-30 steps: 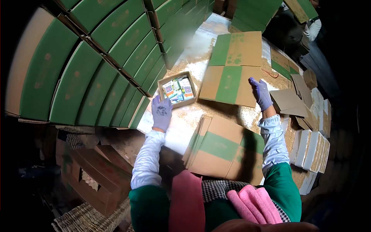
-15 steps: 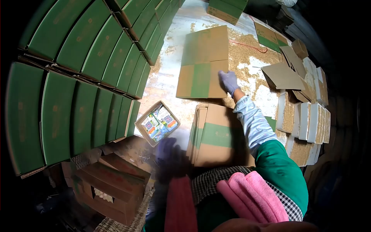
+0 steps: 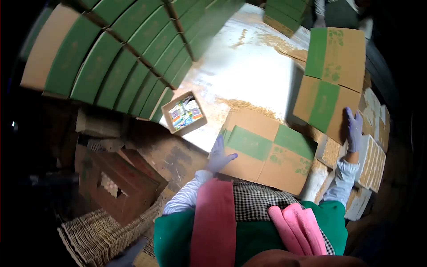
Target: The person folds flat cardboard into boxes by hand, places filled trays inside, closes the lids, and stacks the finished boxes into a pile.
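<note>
My left hand (image 3: 219, 156), in a purple glove, rests on the left edge of a stack of flat cardboard (image 3: 253, 167) with green bands, its thumb and fingers spread. Over on the right, my right hand (image 3: 353, 132), gloved too, lies along the lower right edge of a large flat carton (image 3: 331, 84) with green panels. Its fingers are stretched and the thumb side is partly hidden. A small open box (image 3: 201, 122) holding colourful printed packets stands on the white table (image 3: 262, 62), up and left of my left hand.
Green cartons (image 3: 93, 71) are stacked in rows at the left. A brown box (image 3: 129, 196) with a cut-out stands at lower left beside corrugated sheets (image 3: 102, 236). White blocks (image 3: 371, 164) lie at the right. Another person's gloved hand (image 3: 320, 22) shows at the top.
The large flat carton has moved to the right with my right hand beside it, baring white table. My left hand has come onto the cardboard stack. Another person's hands have appeared at the top.
</note>
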A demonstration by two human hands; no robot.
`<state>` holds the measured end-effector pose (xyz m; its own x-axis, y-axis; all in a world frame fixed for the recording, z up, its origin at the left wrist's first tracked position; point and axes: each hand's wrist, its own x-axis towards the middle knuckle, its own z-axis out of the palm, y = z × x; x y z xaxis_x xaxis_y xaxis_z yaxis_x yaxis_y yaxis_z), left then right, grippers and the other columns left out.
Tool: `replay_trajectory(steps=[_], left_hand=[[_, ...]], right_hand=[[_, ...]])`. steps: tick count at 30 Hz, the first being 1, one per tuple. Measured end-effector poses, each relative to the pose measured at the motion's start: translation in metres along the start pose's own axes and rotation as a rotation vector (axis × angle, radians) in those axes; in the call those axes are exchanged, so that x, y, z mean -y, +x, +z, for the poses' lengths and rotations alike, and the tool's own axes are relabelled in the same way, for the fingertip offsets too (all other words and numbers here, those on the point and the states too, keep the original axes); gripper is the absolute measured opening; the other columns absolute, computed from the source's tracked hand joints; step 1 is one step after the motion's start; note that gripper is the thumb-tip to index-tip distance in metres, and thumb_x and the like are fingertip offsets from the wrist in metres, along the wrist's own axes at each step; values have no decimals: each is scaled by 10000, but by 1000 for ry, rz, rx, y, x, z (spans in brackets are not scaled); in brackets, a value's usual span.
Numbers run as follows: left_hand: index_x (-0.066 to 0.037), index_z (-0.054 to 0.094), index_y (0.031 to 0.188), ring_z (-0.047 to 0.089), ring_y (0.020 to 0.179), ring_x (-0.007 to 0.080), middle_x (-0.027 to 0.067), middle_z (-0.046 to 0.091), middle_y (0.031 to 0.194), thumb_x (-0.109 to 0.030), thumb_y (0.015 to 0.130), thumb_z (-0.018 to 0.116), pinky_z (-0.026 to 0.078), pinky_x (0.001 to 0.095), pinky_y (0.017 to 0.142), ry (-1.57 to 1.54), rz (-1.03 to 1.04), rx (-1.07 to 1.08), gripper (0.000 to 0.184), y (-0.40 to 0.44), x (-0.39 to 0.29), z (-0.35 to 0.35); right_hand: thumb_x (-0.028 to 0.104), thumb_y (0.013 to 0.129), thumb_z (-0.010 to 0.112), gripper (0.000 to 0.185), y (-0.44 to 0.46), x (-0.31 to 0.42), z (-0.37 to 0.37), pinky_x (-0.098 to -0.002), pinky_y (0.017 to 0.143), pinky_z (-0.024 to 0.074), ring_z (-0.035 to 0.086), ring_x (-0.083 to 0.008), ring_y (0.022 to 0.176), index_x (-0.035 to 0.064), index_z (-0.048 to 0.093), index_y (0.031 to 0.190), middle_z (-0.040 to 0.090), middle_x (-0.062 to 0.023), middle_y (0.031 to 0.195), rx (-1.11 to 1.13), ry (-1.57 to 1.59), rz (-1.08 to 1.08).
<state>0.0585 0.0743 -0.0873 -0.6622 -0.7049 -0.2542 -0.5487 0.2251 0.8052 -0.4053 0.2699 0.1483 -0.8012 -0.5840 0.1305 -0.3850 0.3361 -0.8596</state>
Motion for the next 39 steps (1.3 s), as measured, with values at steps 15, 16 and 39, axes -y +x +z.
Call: replay_trajectory(steps=[15, 16, 39], left_hand=[[-138, 684, 975, 634, 909, 266, 57, 680, 928, -354, 934, 569, 484, 404, 814, 394, 631, -362, 248, -68, -212, -99], [-133, 687, 980, 641, 904, 268, 69, 685, 926, -342, 931, 568, 486, 407, 808, 387, 566, -328, 245, -71, -215, -104], [84, 368, 1419, 263, 1398, 494, 330, 299, 1503, -359, 849, 516, 172, 652, 1133, 203, 925, -489, 737, -27, -199, -17]], right_hand=[[189, 744, 783, 341, -79, 8, -31, -447, 847, 460, 587, -354, 1020, 41, 656, 1024, 662, -136, 969, 391, -510, -877], [191, 751, 775, 347, -84, 13, -30, -445, 855, 455, 579, -353, 1030, 39, 648, 1035, 653, -138, 982, 468, -524, -759], [248, 898, 605, 475, -151, 99, 139, -400, 1033, 323, 409, -333, 1250, -4, 456, 1271, 453, -190, 1282, 783, -423, -843]])
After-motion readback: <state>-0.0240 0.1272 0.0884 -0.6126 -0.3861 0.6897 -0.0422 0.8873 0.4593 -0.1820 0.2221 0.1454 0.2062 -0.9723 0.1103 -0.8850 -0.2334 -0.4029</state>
